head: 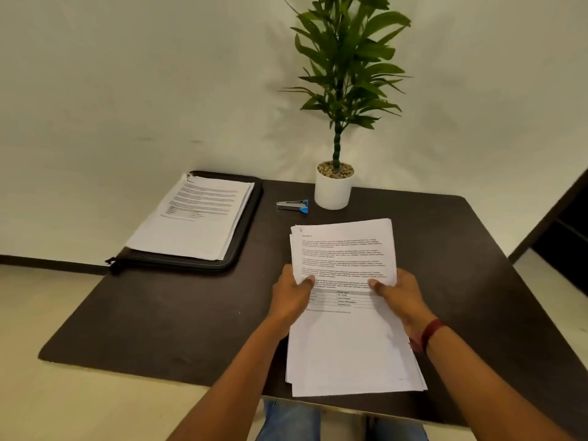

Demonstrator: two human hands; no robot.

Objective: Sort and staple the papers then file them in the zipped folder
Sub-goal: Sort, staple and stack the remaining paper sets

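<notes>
A stack of papers (346, 313) at the table's (159, 313) near edge is gripped by the left hand (291, 297) and right hand (402, 300), thumbs on top. A zipped folder (245, 230) under a second sheaf (194, 218) occupies the far left corner, a stapler (292, 206) and potted plant (334, 189) the far edge, by a white wall (127, 90).

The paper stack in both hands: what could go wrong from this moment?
1. The paper stack is fanned, with uneven edges. The left hand and right hand pinch only its sides, so sheets may slip or get stapled crooked.
2. Its near end lies close to the near edge of the table, so loose sheets could fall to the floor.
3. Another pile lies on the folder, and opening the folder may mix the two sets.
</notes>
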